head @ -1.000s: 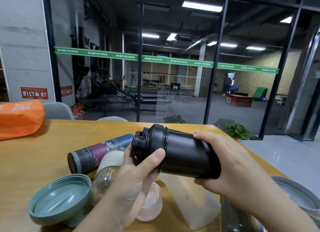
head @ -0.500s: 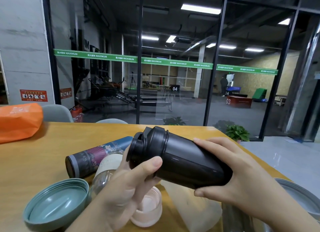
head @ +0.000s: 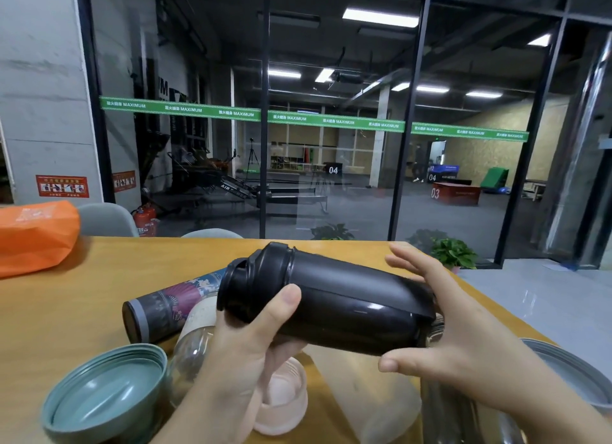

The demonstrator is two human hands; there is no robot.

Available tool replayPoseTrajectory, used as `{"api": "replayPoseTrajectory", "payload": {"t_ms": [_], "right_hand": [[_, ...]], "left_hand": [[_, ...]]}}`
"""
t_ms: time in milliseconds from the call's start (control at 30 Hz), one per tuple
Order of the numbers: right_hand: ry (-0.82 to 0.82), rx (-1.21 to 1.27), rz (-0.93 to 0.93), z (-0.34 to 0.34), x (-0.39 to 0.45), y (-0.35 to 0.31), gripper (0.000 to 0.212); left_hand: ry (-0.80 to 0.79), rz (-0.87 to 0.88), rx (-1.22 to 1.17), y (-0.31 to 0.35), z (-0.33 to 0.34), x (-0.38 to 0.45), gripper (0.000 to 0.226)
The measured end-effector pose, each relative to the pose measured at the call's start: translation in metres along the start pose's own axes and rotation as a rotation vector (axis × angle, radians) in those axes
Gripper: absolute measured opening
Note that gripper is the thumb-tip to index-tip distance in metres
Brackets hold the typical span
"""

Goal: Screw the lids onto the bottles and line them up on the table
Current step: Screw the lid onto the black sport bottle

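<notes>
glossy black plastic shaker bottle (head: 347, 308) lies sideways above the wooden table (head: 59, 311). my left hand (head: 245, 354) curls round its ribbed black screw lid (head: 255, 284); my right hand (head: 453, 327) cups the smooth base, fingers straight. i'd brace the base and twist squarely.

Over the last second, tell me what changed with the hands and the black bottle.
The right hand opened: its fingers lifted off the black shaker bottle and now spread beside its base. The bottle's base dipped lower. The left hand still grips the lidded end. The green lid, patterned bottle and pink lid stayed on the table.
</notes>
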State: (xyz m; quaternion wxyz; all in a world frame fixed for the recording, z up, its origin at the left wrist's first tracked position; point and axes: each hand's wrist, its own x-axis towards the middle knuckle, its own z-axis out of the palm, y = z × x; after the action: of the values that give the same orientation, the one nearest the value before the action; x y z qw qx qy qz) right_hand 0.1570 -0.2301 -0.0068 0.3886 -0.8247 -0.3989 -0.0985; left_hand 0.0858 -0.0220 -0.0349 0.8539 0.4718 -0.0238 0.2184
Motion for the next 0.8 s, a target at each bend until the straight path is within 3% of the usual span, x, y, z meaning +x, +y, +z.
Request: {"api": "replayPoseTrajectory", "payload": {"t_ms": [167,267,333,467,600,800], "right_hand": [[-0.032,0.365,0.051,-0.002,0.000,0.006,0.077],[0.006,0.458,0.071,-0.001,0.001,0.007,0.062],[0.046,0.460,0.087,0.000,0.002,0.007,0.062],[0.094,0.380,0.122,0.004,0.003,0.004,0.081],[0.114,0.390,0.168,0.005,0.005,0.003,0.065],[0.093,0.306,0.201,0.006,0.005,0.005,0.061]], "left_hand": [[0.009,-0.004,0.013,0.005,-0.003,0.001,0.084],[0.007,-0.020,0.032,0.007,-0.002,-0.001,0.109],[0.021,-0.019,0.010,0.008,-0.002,-0.001,0.100],[-0.017,-0.031,-0.019,0.009,-0.004,0.000,0.087],[-0.038,-0.028,-0.046,0.011,-0.003,0.001,0.087],[0.018,-0.052,-0.061,0.007,-0.003,0.000,0.077]]}}
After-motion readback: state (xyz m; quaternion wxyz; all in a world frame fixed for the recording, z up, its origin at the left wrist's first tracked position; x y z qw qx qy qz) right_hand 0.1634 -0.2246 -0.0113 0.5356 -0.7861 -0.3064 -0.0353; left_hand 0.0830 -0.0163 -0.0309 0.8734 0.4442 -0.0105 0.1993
